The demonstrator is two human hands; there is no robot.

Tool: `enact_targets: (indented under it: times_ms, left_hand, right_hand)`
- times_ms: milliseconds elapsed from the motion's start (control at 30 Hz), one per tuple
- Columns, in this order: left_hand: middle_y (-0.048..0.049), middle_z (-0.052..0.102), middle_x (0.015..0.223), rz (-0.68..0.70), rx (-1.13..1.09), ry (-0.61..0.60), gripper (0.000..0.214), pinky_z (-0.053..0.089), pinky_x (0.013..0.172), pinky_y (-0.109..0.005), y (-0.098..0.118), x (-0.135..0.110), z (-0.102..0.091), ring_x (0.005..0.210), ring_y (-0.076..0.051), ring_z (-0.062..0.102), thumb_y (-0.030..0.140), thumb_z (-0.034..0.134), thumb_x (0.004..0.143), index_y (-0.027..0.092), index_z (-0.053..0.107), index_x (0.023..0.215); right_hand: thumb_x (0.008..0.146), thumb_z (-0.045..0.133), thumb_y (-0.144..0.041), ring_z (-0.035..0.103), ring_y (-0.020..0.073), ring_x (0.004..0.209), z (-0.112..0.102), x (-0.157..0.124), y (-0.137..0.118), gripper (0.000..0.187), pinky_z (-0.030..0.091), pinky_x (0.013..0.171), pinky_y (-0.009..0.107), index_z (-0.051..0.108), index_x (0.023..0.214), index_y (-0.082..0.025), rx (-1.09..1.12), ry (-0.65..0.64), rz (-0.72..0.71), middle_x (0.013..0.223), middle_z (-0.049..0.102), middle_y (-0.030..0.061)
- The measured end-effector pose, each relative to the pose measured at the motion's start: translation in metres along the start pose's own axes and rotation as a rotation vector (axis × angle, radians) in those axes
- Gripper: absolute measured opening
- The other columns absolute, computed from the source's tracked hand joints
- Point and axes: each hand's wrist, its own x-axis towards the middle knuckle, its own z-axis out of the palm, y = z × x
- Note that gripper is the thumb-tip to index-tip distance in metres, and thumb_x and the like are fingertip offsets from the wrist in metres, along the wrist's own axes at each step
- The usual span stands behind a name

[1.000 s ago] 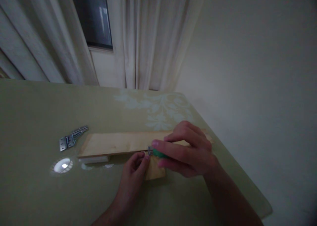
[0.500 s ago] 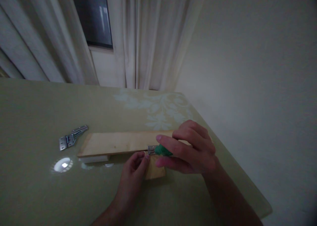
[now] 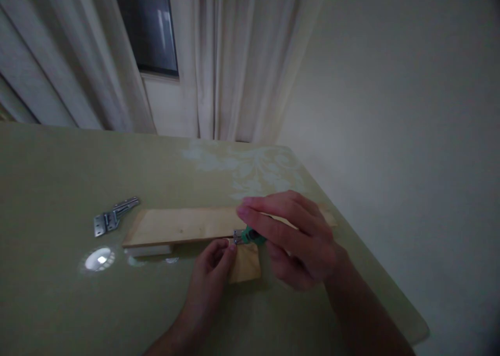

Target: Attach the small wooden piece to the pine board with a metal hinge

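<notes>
A small metal hinge [image 3: 237, 234] lies where a long pale wooden board [image 3: 175, 225] meets a short wooden block [image 3: 246, 265]. With thumb and fingers pinched, my left hand [image 3: 211, 265] holds the hinge's left edge against the wood. Over the hinge's right side, my right hand [image 3: 299, 236] has its fingers around the green handle of a screwdriver [image 3: 250, 234]. The handle looks tilted, and its tip is hidden from me. My right palm and fingers cover part of the board's right half.
Several metal hinges [image 3: 105, 223] lie together left of the board. A white block [image 3: 148, 250] sits under the board's left end. The green-covered table [image 3: 78, 304] ends at a slanting right edge by the wall [image 3: 410, 163]. Curtains [image 3: 234, 59] hang behind.
My right hand has shifted its grip on the screwdriver: the index finger reaches further left and the thumb has moved right, away from the block. My left hand stays put.
</notes>
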Motion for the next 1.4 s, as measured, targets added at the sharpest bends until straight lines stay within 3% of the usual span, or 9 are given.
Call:
enact_targets:
  times_ms: [200, 367, 567, 733, 833, 967, 1133, 1300, 1400]
  left_hand:
    - [-0.0064, 0.081, 0.083, 0.003, 0.015, -0.009, 0.038, 0.056, 0.069, -0.027, -0.0006, -0.0015, -0.0006, 0.080, -0.024, 0.073, 0.054, 0.086, 0.076, 0.019, 0.076, 0.088]
    - [-0.0053, 0.080, 0.083, -0.007, -0.014, 0.000, 0.038, 0.055, 0.068, -0.026, -0.0052, 0.0000, -0.0022, 0.079, -0.022, 0.073, 0.054, 0.087, 0.077, 0.019, 0.076, 0.087]
    - [-0.0055, 0.080, 0.081, -0.004, 0.002, -0.005, 0.040, 0.056, 0.069, -0.028, -0.0010, -0.0012, -0.0024, 0.079, -0.024, 0.073, 0.054, 0.088, 0.073, 0.018, 0.077, 0.087]
    - [-0.0047, 0.080, 0.084, -0.001, -0.024, -0.006, 0.038, 0.054, 0.069, -0.026, -0.0032, 0.0004, -0.0011, 0.079, -0.022, 0.072, 0.053, 0.086, 0.076, 0.019, 0.076, 0.088]
    - [-0.0054, 0.080, 0.083, 0.012, -0.015, -0.008, 0.039, 0.055, 0.069, -0.027, -0.0010, -0.0002, -0.0006, 0.079, -0.023, 0.072, 0.054, 0.087, 0.074, 0.019, 0.077, 0.087]
    - [-0.0050, 0.079, 0.078, -0.005, 0.013, 0.024, 0.040, 0.054, 0.066, -0.028, 0.0040, -0.0010, 0.0000, 0.075, -0.023, 0.071, 0.054, 0.089, 0.068, 0.019, 0.076, 0.083]
    - [-0.0061, 0.080, 0.083, -0.008, -0.014, -0.005, 0.042, 0.054, 0.067, -0.027, -0.0010, -0.0001, -0.0004, 0.076, -0.023, 0.072, 0.057, 0.087, 0.074, 0.019, 0.075, 0.086]
    - [-0.0062, 0.080, 0.084, -0.015, -0.016, -0.020, 0.043, 0.055, 0.069, -0.028, -0.0030, -0.0008, -0.0012, 0.080, -0.024, 0.073, 0.057, 0.087, 0.074, 0.019, 0.075, 0.088]
    - [-0.0052, 0.080, 0.083, -0.019, -0.020, -0.015, 0.040, 0.054, 0.068, -0.026, -0.0032, -0.0005, -0.0010, 0.077, -0.022, 0.072, 0.055, 0.087, 0.076, 0.019, 0.075, 0.087]
  right_hand:
    - [0.096, 0.076, -0.041, 0.059, 0.0170, 0.072, 0.0032, 0.0009, 0.0036, 0.033, 0.053, 0.066, 0.033, 0.077, 0.117, -0.015, -0.191, 0.165, -0.039, 0.081, 0.063, 0.0027]
    - [0.104, 0.046, -0.019, 0.068, 0.0249, 0.118, 0.0018, 0.0024, 0.0014, 0.043, 0.059, 0.094, 0.041, 0.064, 0.142, -0.009, 0.042, -0.006, 0.021, 0.131, 0.069, 0.0165]
    - [0.098, 0.073, -0.044, 0.057, 0.0167, 0.069, 0.0038, 0.0001, 0.0020, 0.034, 0.051, 0.064, 0.033, 0.077, 0.116, -0.016, -0.239, 0.156, -0.049, 0.077, 0.063, 0.0023]
    - [0.102, 0.045, -0.016, 0.068, 0.0242, 0.120, 0.0013, 0.0032, -0.0014, 0.043, 0.059, 0.095, 0.041, 0.065, 0.139, -0.006, 0.059, -0.004, 0.024, 0.133, 0.070, 0.0171]
    - [0.103, 0.061, -0.026, 0.071, 0.0177, 0.091, 0.0060, 0.0031, 0.0011, 0.028, 0.060, 0.077, 0.034, 0.073, 0.125, -0.013, 0.048, 0.098, -0.003, 0.106, 0.076, 0.0087]
    - [0.092, 0.078, -0.040, 0.057, 0.0158, 0.060, 0.0096, 0.0002, 0.0040, 0.028, 0.051, 0.057, 0.034, 0.077, 0.104, -0.015, -0.266, 0.255, -0.123, 0.069, 0.063, -0.0001]
    - [0.102, 0.047, -0.021, 0.072, 0.0231, 0.107, 0.0082, -0.0010, 0.0049, 0.041, 0.061, 0.084, 0.039, 0.068, 0.135, -0.012, -0.007, 0.097, -0.027, 0.121, 0.075, 0.0139]
    - [0.097, 0.072, -0.041, 0.061, 0.0185, 0.072, 0.0055, -0.0024, 0.0075, 0.036, 0.053, 0.065, 0.034, 0.073, 0.124, -0.016, -0.205, 0.149, -0.031, 0.080, 0.068, 0.0030]
    - [0.104, 0.050, -0.030, 0.069, 0.0250, 0.102, 0.0024, -0.0001, 0.0055, 0.043, 0.058, 0.085, 0.041, 0.065, 0.139, -0.011, -0.105, 0.026, 0.021, 0.114, 0.073, 0.0139]
